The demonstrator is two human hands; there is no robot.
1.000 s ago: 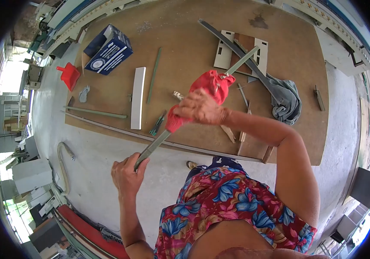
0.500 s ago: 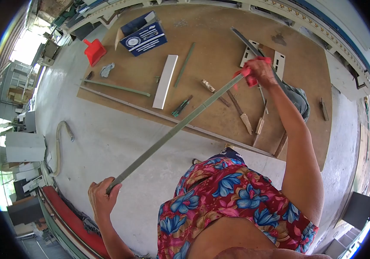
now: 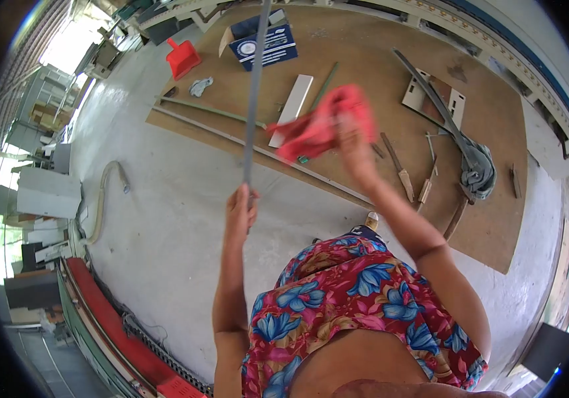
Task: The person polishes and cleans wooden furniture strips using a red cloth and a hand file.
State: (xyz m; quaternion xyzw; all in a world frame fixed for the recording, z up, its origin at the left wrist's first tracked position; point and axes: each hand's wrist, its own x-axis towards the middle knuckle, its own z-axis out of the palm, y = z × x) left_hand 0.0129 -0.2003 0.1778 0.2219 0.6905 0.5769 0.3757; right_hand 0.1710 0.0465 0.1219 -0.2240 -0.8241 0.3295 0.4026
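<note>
My left hand (image 3: 240, 211) is closed around the lower end of a long, narrow grey-green strip (image 3: 253, 106), which stands nearly upright in view and runs out past the top edge. My right hand (image 3: 354, 142) grips a red cloth (image 3: 337, 119), blurred by motion and bunched with a loose end trailing left. The cloth is apart from the strip. Beneath the cloth lie a white bar (image 3: 296, 99) and a green strip (image 3: 326, 83), both partly covered. Right of my right hand, tools with wooden handles (image 3: 405, 182) rest on the brown board (image 3: 377, 53).
At the back stand a blue box (image 3: 278, 50) and a red dustpan (image 3: 183, 60). A crumpled light cloth (image 3: 201, 87) lies nearby. To the right are a slotted metal plate (image 3: 453, 103), a long dark bar (image 3: 430, 89) and a grey cloth (image 3: 478, 174). A hose (image 3: 102, 192) lies on the floor.
The strip has swung from a slant across the view to nearly upright. My right hand has moved left and off the strip with the red cloth, and my left hand has moved up and right.
</note>
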